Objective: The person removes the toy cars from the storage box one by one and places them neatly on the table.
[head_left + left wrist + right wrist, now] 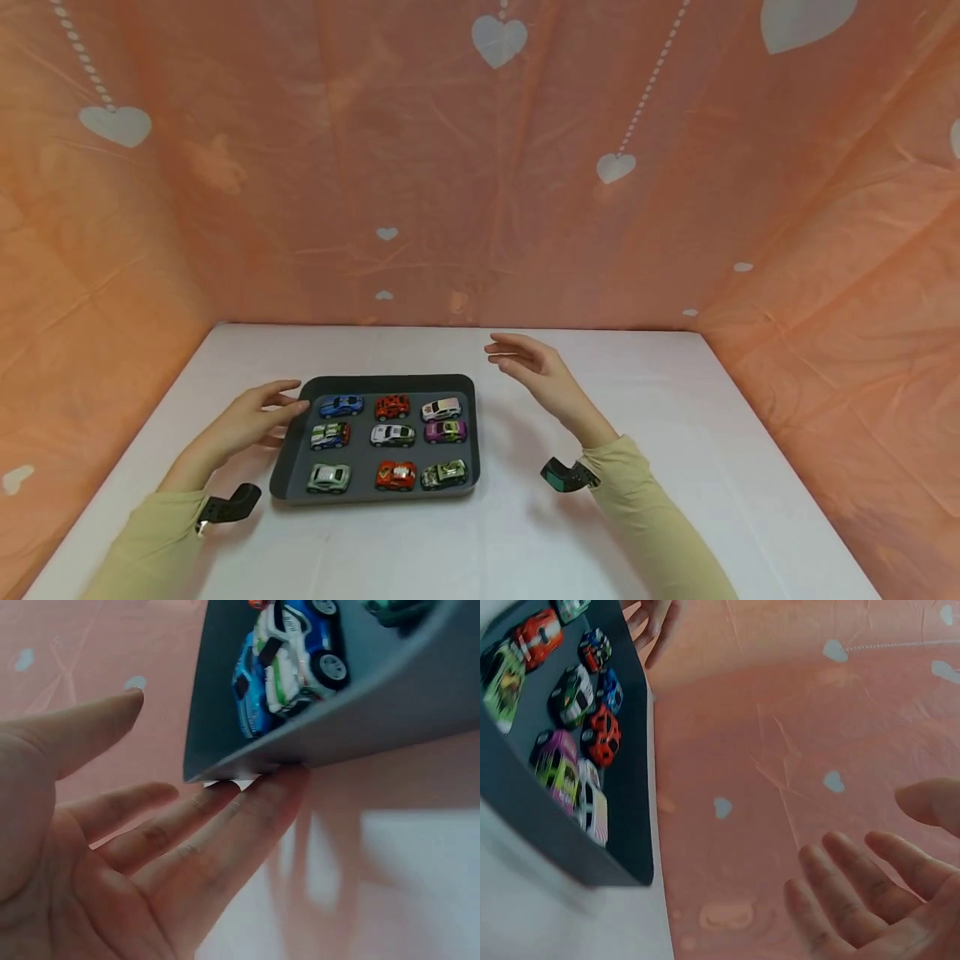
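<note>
A dark grey tray (357,457) holds several toy cars in three rows: among them a blue car (341,406), a red spotted car (392,407), a purple car (446,431) and a pale green car (328,477). At its left edge is my left hand (243,423), fingers loosely extended. In the left wrist view its fingertips are against the tray's outer wall (405,712), thumb apart. My right hand (551,382) hovers beyond the tray's right side, holding nothing. Its fingers are spread and slightly bent in the right wrist view, apart from the tray.
A white-covered table (637,392) carries the tray left of its middle. Orange cloth (450,167) with pale hearts hangs behind and at both sides. Each wrist wears a black device, one by the left sleeve (232,504), one by the right (567,475).
</note>
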### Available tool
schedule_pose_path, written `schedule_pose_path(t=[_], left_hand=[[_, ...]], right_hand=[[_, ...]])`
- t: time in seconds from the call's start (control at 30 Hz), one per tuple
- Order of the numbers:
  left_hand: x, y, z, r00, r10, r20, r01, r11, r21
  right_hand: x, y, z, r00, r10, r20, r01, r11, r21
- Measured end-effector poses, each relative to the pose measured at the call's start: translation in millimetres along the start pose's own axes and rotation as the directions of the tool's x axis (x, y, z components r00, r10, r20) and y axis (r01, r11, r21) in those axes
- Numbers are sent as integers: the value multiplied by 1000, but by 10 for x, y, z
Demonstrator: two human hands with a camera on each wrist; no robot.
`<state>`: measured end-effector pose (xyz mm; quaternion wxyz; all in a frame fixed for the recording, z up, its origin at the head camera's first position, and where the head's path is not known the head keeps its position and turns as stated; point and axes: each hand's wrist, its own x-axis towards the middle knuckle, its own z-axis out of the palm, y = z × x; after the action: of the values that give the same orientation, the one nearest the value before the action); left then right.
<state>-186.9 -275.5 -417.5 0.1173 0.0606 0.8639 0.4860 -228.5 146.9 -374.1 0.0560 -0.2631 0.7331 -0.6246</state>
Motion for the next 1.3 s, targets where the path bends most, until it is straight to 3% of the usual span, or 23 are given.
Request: schedule_pose_path(t=[0.13,0.37,0.5,0.8,0.97,1.17,1.3], left_hand=[[8,-52,27,1000,-17,-25,18,999,28],[26,-103,17,999,19,-33,-17,997,69],[45,-93,15,999,16,-36,-14,998,67],[65,-32,46,999,17,-44,-14,997,74],[69,-23,72,999,7,-46,-4,997,72],[54,-21,66,999,-7,-33,8,998,56],[51,-27,73,999,-7,-32,9,998,62]], right_hand=[[130,21,123,1000,-12,0,12,1000,23],[284,-100,344,998,1,60,-3,1000,28],[331,-224,482,994,11,110,-14,999,31],[509,-263,693,981,44,187,-38,999,-34],[605,-212,808,975,41,218,-38,999,-17],[743,-104,984,958,-9,286,7,1000,11],[826,-39,1078,932,-32,362,27,999,18]])
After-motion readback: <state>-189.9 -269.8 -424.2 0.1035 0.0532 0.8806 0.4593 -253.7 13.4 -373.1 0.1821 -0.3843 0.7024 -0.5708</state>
